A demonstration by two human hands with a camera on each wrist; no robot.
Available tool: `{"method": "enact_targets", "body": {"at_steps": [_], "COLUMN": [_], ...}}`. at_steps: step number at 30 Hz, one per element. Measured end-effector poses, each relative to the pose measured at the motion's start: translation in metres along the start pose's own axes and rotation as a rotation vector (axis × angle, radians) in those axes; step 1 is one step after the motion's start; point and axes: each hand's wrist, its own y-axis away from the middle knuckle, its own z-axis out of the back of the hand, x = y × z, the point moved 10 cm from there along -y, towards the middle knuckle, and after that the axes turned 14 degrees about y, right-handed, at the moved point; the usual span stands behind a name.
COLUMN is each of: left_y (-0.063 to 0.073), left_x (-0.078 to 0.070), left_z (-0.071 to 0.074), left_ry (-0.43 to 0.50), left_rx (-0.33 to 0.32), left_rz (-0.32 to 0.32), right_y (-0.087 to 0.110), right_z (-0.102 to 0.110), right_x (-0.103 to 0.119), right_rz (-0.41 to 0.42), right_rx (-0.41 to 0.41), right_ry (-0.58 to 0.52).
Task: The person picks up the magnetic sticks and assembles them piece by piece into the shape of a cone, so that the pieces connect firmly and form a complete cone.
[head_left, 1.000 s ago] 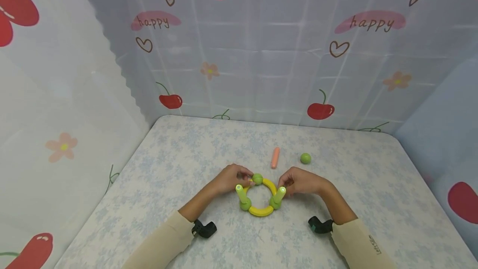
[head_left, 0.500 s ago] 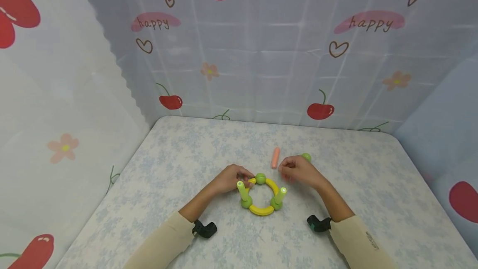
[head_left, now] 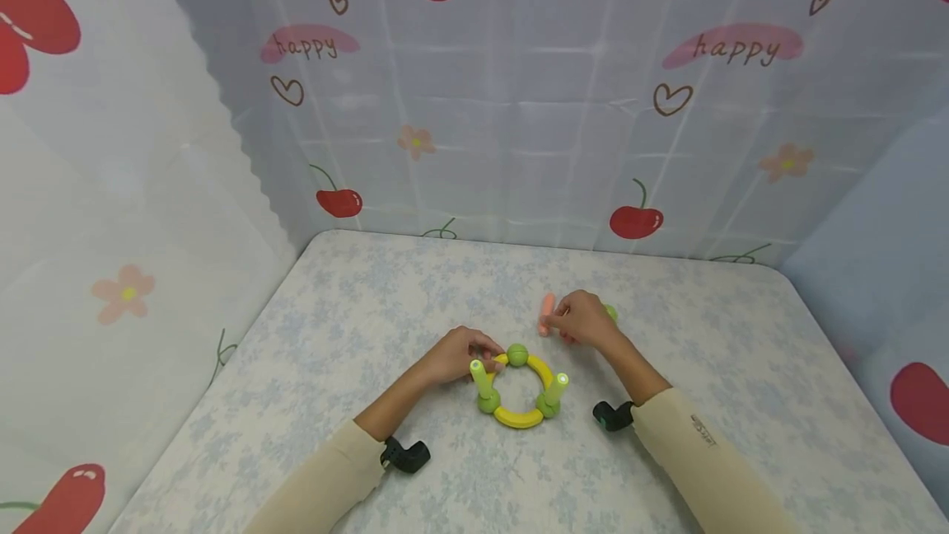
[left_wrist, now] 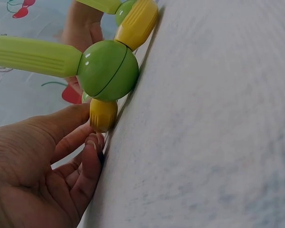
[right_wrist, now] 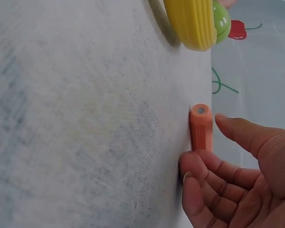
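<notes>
Yellow curved sticks [head_left: 519,419] and green balls [head_left: 517,354] form a ring of toy building pieces flat on the table. Two light green sticks [head_left: 481,380] rise from its two near balls. My left hand [head_left: 454,356] pinches the ring's left yellow curved stick [left_wrist: 103,115] between thumb and fingers. Behind the ring lies a straight orange stick [right_wrist: 201,133] with a grey dot in its end. My right hand [head_left: 588,320] is at that stick, fingers bent beside it; in the right wrist view the thumb stands a little off its side.
Partly hidden behind my right hand is a loose green ball [head_left: 611,312]. The table [head_left: 385,295] has a pale blue floral cover. Printed curtains [head_left: 511,147] close off the back and sides. A black wrist camera [head_left: 614,416] sits at each sleeve.
My right hand has left the ring's right side and moved back to the orange stick, now overlapping the loose green ball. My left hand stays at the ring, which shifted slightly.
</notes>
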Motion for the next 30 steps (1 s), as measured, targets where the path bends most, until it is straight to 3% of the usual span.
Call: {"method": "enact_targets", "body": {"at_steps": [8,15,30], "left_y": [0.001,0.002,0.002], "left_x": [-0.001,0.001,0.002], "left_z": [0.000,0.000,0.000], "left_ry": [0.022,0.042,0.052], "left_rx": [-0.010,-0.013,-0.022], "left_rz": [0.001,0.016,0.025], "right_y": [-0.013,-0.014,0.004], "right_z": [-0.007,-0.013,-0.011], "right_x": [-0.002,-0.010,-0.007], "right_rz": [-0.076,-0.172,-0.081], "right_rx": [0.063,0.141,0.104], "right_ry": [0.094,0.092,-0.085]}}
